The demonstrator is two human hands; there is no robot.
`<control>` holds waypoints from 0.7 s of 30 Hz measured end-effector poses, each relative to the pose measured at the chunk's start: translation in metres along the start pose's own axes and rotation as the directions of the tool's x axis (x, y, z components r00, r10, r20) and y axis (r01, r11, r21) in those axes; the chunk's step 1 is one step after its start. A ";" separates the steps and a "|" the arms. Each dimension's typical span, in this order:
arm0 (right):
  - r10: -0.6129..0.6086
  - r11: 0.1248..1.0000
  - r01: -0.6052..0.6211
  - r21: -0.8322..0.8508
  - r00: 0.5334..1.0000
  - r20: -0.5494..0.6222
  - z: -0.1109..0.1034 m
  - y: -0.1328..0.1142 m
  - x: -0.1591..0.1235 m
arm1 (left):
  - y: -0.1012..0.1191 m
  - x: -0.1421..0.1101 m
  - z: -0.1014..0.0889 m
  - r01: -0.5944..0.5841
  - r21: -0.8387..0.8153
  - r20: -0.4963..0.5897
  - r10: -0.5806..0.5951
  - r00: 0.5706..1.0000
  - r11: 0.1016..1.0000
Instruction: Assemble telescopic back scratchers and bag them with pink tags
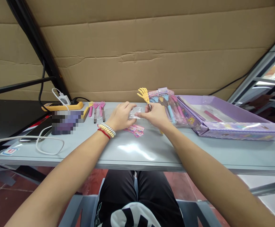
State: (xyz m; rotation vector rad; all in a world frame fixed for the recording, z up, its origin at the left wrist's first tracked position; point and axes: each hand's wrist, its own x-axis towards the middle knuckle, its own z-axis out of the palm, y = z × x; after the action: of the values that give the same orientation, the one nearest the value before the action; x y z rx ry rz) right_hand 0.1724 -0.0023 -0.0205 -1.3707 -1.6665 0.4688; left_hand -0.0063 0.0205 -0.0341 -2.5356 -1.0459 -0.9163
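My left hand, with twisted bracelets at its wrist, has its fingers closed on a crinkled clear plastic bag. My right hand grips a yellow hand-shaped back scratcher with a metal shaft, its spread fingers pointing up. The right thumb and fingertip also meet the bag's edge. Just below the hands lie small pink printed cards. Behind my right hand are several bagged back scratchers in blue and pink, with pink header cards. Loose pink and yellow back scratchers lie to the left.
A purple box tray stands open on the right of the grey table. At left are a yellow power strip, a blurred-out device and a white cable. Cardboard walls off the back.
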 end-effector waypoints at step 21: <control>-0.054 0.983 0.045 -0.179 0.998 -0.045 -0.003 -0.005 0.001 | -0.004 0.003 -0.002 -0.017 0.193 0.014 0.014 1.000 0.981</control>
State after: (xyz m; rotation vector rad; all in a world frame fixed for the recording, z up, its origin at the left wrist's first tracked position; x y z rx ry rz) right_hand 0.1721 -0.0035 -0.0151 -1.4540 -1.7305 0.2602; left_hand -0.0083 0.0240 -0.0309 -2.3888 -1.0619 -0.7564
